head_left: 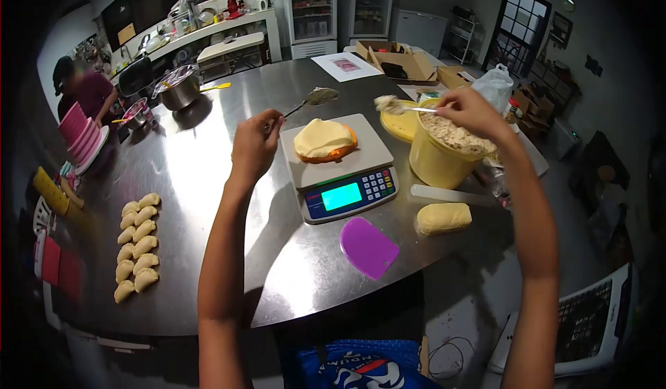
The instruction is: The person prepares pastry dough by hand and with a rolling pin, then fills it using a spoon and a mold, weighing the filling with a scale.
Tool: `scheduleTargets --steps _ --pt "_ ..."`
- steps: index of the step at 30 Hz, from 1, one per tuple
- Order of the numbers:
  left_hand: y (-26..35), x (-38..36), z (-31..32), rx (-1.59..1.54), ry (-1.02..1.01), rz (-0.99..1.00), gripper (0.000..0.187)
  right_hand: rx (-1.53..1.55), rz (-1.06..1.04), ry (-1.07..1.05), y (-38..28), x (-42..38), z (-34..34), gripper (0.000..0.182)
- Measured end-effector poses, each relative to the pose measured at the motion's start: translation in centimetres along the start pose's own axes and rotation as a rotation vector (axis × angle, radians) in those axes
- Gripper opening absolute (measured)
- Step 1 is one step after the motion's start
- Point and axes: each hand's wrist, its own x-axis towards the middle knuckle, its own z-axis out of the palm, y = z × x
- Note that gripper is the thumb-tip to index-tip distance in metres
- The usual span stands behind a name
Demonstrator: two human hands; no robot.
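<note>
My left hand (255, 141) is closed on the handle of a spoon (321, 97), its bowl smeared with filling above the far edge of the scale. Pinched in my right hand (473, 114) is another spoon (418, 109), with a lump of pale filling (388, 103) on its end. That hand is over the rim of a yellow tub (438, 159) full of chunky filling (454, 134). On the digital scale (340, 193) lies a flat round of dough (324, 139) on an orange base (340, 155). The scale's display glows green.
A purple scraper (370, 247), a dough log (444, 218) and a white flat tool (451, 194) lie near the scale. Filled pastries (144, 229) stand in two rows at left. A metal bowl (178, 89) and a seated person (83, 91) are farther back.
</note>
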Motion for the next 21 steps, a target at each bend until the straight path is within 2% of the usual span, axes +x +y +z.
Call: scheduleTargets --steps 3,6,9,13,15,19,21 --pt "-1.2 -0.2 0.6 0.05 -0.003 0.121 0.011 -0.207 -0.121 0.054 -4.2 2.1 5.4 0.017" --pt "-2.1 -0.7 0.7 0.203 0.012 0.244 0.013 -0.3 -0.095 0.039 -5.6 4.0 9.1 0.015" --pt "-2.4 -0.8 0.5 0.253 0.019 0.239 0.012 -0.317 -0.03 -0.021 -6.8 5.2 10.3 0.015" --pt "-3.4 -0.9 0.7 0.294 0.019 0.287 0.011 -0.322 -0.071 -0.009 -6.4 6.7 11.1 0.015" --pt "-3.6 -0.9 0.7 0.302 0.014 0.302 0.011 -0.342 0.008 -0.053 -6.9 7.1 10.7 0.015" --pt "-4.0 -1.0 0.6 0.297 0.018 0.308 0.011 -0.356 -0.005 -0.086 -7.0 7.4 10.3 0.015" --pt "-4.4 -1.1 0.6 0.287 0.01 0.31 0.011 -0.347 -0.057 -0.038 -7.3 7.1 10.3 0.014"
